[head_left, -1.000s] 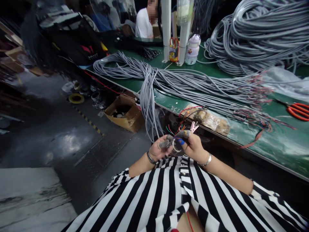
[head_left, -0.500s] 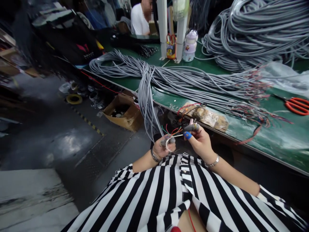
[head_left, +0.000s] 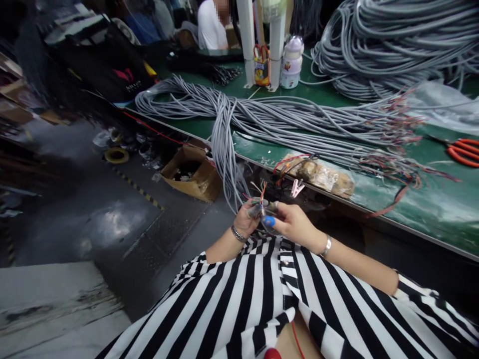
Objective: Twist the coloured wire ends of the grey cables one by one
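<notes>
Close to my body, my left hand (head_left: pixel 247 218) is closed around the end of a grey cable, with its coloured wires (head_left: pixel 262 192) fanning up above the fingers. My right hand (head_left: pixel 290 223), a blue covering on its thumb, pinches at the same wire end just to the right of the left fingers. Grey finger covers show on both hands. A bundle of grey cables (head_left: pixel 223 134) hangs over the bench edge behind my left hand. Beyond my right hand, a pink clip (head_left: pixel 297 188) sits at the bench edge.
Grey cables with stripped ends (head_left: pixel 299 109) lie along the green bench (head_left: pixel 422 219). Orange-handled scissors (head_left: pixel 464 151) rest at the right, and a large cable coil (head_left: pixel 396 45) behind. A cardboard box (head_left: pixel 190 172) stands on the floor. Across the bench sits a person in white (head_left: pixel 212 27).
My right hand has moved left, against the left hand. The coloured wires now stand upright together instead of spreading right, and the pink clip behind is uncovered.
</notes>
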Tool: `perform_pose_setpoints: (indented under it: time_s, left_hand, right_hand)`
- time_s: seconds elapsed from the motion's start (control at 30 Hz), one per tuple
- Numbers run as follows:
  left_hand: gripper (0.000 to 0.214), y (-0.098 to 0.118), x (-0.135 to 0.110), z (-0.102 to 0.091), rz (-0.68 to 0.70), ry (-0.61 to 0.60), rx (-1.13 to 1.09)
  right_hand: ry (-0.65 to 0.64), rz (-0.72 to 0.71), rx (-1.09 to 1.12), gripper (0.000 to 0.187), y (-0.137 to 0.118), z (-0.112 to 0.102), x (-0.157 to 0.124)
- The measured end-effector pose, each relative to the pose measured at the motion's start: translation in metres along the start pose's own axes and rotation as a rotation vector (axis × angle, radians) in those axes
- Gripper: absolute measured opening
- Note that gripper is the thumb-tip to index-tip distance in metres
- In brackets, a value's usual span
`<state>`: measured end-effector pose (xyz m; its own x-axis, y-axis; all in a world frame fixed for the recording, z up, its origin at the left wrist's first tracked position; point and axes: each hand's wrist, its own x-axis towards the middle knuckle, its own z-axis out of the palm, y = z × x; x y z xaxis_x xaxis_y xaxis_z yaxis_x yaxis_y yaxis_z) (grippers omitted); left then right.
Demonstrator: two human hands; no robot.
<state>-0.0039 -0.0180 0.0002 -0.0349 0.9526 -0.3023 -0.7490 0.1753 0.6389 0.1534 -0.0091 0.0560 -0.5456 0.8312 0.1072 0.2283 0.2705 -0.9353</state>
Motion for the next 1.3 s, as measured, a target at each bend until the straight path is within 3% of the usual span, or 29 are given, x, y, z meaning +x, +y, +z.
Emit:
perform_pose_setpoints:
  time_s: [0.1, 0.2, 0.37, 0.43, 0.57, 0.63, 0.73, 0.87, 0.93, 1.03, 1.1, 1.13, 1.2, 1.3]
  left_hand:
    - [0.027, -0.004, -0.002, -0.001, 0.072, -0.055, 0.078]
    - [0.031, -0.005, 0.0, -0.002, 0.162, -0.025, 0.139]
    - [0.022, 0.004, 0.012, -0.001, 0.286, 0.096, 0.092]
    - [0.025, 0.009, 0.013, 0.0, 0.337, 0.087, 0.083]
    - [0.029, 0.01, 0.007, 0.0, 0.408, 0.014, 0.132]
    - [0.028, 0.006, 0.003, -0.001, 0.435, 0.009, 0.185]
    - [0.026, -0.002, -0.002, -0.004, 0.477, 0.01, 0.307]
    - [0.022, -0.01, -0.005, -0.004, 0.507, -0.014, 0.462]
    - [0.019, -0.008, -0.002, 0.0, 0.493, 0.028, 0.415]
    - [0.015, 0.005, 0.008, 0.005, 0.435, 0.134, 0.153]
    - [0.015, 0.017, 0.012, 0.006, 0.31, 0.095, -0.02]
    - [0.017, 0.023, 0.011, 0.006, 0.226, 0.044, -0.082]
    - [0.024, 0.03, 0.006, 0.004, 0.078, -0.058, -0.169]
    - [0.038, 0.028, -0.005, 0.001, -0.04, -0.143, -0.22]
  right_hand:
    - [-0.035, 0.008, -0.067, 0.021, -0.002, 0.005, 0.004]
    - [-0.093, -0.011, -0.129, 0.017, -0.004, 0.01, 0.001]
    - [-0.482, -0.269, -0.311, 0.017, -0.004, 0.015, -0.009]
    - [-0.391, -0.258, -0.308, 0.018, -0.001, 0.009, -0.011]
    - [0.164, -0.177, -0.301, 0.026, 0.008, -0.012, -0.01]
    - [0.306, -0.215, -0.331, 0.021, 0.009, -0.02, -0.008]
    - [0.298, -0.245, -0.408, 0.026, 0.008, -0.019, -0.001]
    - [0.184, -0.12, -0.324, 0.023, 0.009, -0.001, 0.007]
    - [0.091, -0.143, -0.271, 0.025, 0.007, 0.009, 0.005]
    - [-0.289, -0.392, -0.305, 0.019, 0.004, 0.017, -0.002]
    - [-0.475, -0.478, -0.345, 0.018, 0.002, 0.017, -0.004]
    - [-0.479, -0.458, -0.36, 0.02, 0.001, 0.015, -0.004]
    - [-0.369, -0.355, -0.35, 0.029, 0.0, 0.009, -0.001]
    - [-0.235, -0.263, -0.225, 0.044, -0.003, 0.003, 0.006]
